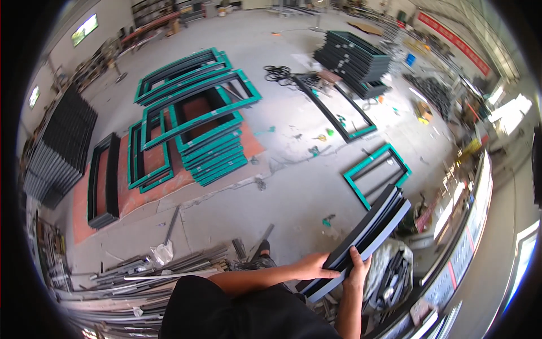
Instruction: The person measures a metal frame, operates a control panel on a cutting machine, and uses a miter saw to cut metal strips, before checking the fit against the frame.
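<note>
A bundle of long, dark grey frame profiles (372, 220) runs slantwise in front of my body, its far end pointing up and right. My left hand (316, 266) grips the bundle from its left side near the lower end. On the other side my right hand (357, 269) is closed round it, thumb lying along the top. The near ends of the profiles are partly hidden behind my hands and arm. Just beyond the far end, a green-edged rectangular frame (351, 179) lies on the floor.
Green-edged frames (217, 166) are piled on a reddish mat (254, 150). Dark frames stand stacked at the left (62, 144) and the far right (353, 59). Loose profiles (186, 265) lie heaped near my feet. A plastic-lined container (392, 271) of offcuts stands at my right.
</note>
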Demonstrator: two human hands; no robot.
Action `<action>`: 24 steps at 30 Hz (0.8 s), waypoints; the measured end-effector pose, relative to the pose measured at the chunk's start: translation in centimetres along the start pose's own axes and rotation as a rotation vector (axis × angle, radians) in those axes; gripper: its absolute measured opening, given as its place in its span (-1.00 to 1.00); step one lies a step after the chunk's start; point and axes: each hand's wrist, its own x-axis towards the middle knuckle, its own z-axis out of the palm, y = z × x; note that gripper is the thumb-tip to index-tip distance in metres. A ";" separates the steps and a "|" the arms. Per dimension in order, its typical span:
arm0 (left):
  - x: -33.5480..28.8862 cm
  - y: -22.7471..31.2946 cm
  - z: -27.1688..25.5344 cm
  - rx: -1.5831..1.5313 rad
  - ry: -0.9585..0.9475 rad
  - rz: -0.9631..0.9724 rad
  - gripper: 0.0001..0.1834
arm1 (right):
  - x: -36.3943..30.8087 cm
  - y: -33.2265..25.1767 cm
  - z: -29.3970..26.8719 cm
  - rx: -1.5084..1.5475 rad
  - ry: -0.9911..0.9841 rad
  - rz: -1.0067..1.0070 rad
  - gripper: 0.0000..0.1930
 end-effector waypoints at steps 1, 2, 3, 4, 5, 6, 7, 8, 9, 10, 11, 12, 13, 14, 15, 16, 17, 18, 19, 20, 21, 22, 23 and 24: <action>0.5 -0.3 -3.0 0.028 0.050 -0.008 -0.32 | 2.0 0.7 3.0 -0.033 -0.032 0.003 -0.50; 0.7 -0.6 -6.2 0.131 0.131 -0.049 -0.31 | 4.0 1.5 6.0 -0.048 -0.066 0.020 -0.51; 1.4 -0.9 -9.0 0.145 0.152 -0.163 -0.31 | 5.6 2.1 8.7 -0.059 -0.098 0.037 -0.52; 1.9 -0.9 -11.5 0.115 0.251 -0.118 -0.31 | 7.2 2.4 11.3 -0.071 -0.149 0.045 -0.51; 2.5 -0.9 -13.9 0.092 0.342 -0.084 -0.30 | 8.5 2.8 13.6 -0.058 -0.210 0.032 -0.48; 3.0 -0.9 -15.6 0.052 0.404 -0.034 -0.34 | 9.5 2.9 15.2 -0.118 -0.235 0.024 -0.47; 3.7 -1.0 -17.5 0.105 0.488 0.042 -0.40 | 10.6 3.3 17.0 -0.169 -0.269 0.011 -0.46; 4.4 -1.2 -19.4 0.064 0.466 -0.005 -0.44 | 11.7 3.6 18.7 -0.216 -0.283 -0.008 -0.46; 5.1 -1.6 -21.2 0.024 0.448 -0.037 -0.48 | 13.0 3.8 20.1 -0.260 -0.332 -0.021 -0.47; 6.0 -2.1 -22.7 0.020 0.455 -0.044 -0.48 | 14.4 4.0 21.4 -0.304 -0.403 -0.085 -0.48; 6.9 -2.7 -23.9 -0.021 0.467 -0.068 -0.51 | 15.9 4.2 22.5 -0.358 -0.452 -0.127 -0.49; 7.9 -3.3 -24.9 -0.068 0.475 -0.118 -0.53 | 17.6 4.4 23.6 -0.423 -0.490 -0.162 -0.51; 8.8 -3.9 -25.4 -0.074 0.500 -0.100 -0.53 | 19.1 4.7 24.3 -0.450 -0.504 -0.173 -0.52; 9.8 -4.6 -26.0 -0.144 0.522 -0.161 -0.55 | 20.7 4.9 25.0 -0.462 -0.533 -0.151 -0.52; 11.1 -5.2 -27.1 -0.222 0.548 -0.202 -0.56 | 22.6 5.2 26.0 -0.459 -0.580 -0.144 -0.52; 12.5 -5.7 -27.9 -0.204 0.605 -0.171 -0.58 | 24.7 5.5 27.0 -0.463 -0.589 -0.135 -0.52; 14.0 -6.3 -29.0 -0.267 0.609 -0.150 -0.58 | 26.9 5.9 27.8 -0.499 -0.609 -0.140 -0.49; 15.7 -7.0 -30.2 -0.291 0.633 -0.107 -0.56 | 29.2 6.2 28.4 -0.537 -0.624 -0.144 -0.47; 17.4 -7.7 -31.4 -0.319 0.645 -0.106 -0.55 | 31.6 6.6 29.1 -0.533 -0.637 -0.141 -0.47; 19.2 -8.2 -32.7 -0.359 0.660 -0.129 -0.54 | 34.0 6.7 29.6 -0.569 -0.674 -0.123 -0.44; 21.4 -8.6 -34.3 -0.393 0.682 -0.132 -0.54 | 36.7 6.7 30.5 -0.609 -0.714 -0.126 -0.41; 23.5 -8.7 -36.0 -0.368 0.676 -0.163 -0.54 | 39.2 6.6 31.5 -0.651 -0.743 -0.179 -0.36; 25.5 -8.5 -37.1 -0.367 0.683 -0.171 -0.54 | 41.5 6.1 32.3 -0.643 -0.753 -0.160 -0.36; 27.6 -8.2 -38.2 -0.392 0.697 -0.128 -0.54 | 43.9 5.3 33.2 -0.654 -0.785 -0.137 -0.36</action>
